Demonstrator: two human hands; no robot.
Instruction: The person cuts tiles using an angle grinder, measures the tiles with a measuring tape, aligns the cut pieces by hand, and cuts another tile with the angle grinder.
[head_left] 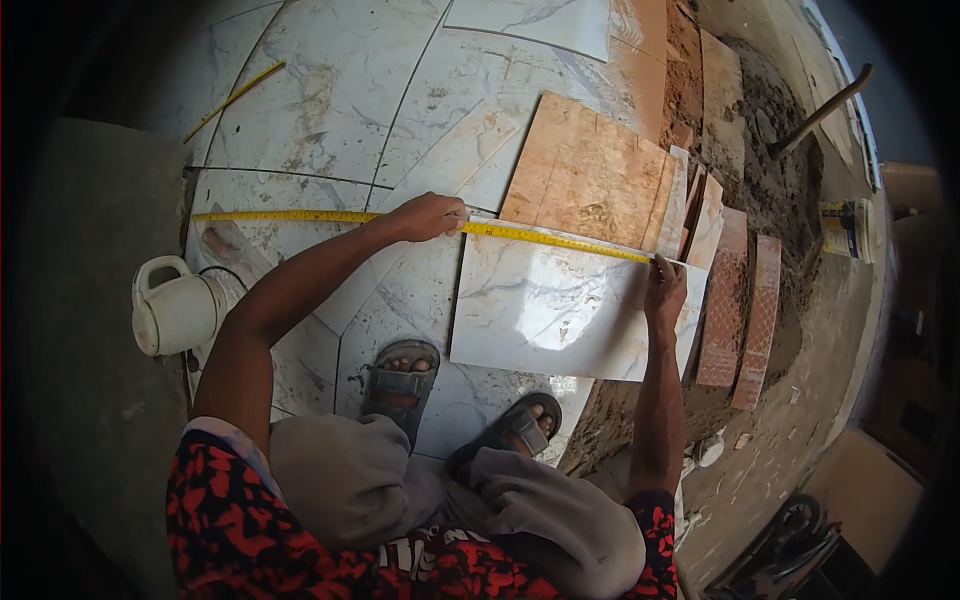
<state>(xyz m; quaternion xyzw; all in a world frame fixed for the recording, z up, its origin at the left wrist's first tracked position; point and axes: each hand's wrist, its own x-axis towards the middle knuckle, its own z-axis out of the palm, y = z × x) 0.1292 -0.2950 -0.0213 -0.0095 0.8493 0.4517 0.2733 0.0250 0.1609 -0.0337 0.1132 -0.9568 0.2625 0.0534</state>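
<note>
Left hand [430, 216] and right hand [665, 287] pinch a flat yellow tape [556, 239] along the glossy, veined tile [495, 315]; beyond it lies a stained brown slab [588, 168].

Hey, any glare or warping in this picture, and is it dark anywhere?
Head view: bright glare whitens the middle of the tile near the right hand, below the yellow tape; head view: the floor's right edge bows, as fisheye pictures do; head view: the corners fall to black.
</note>
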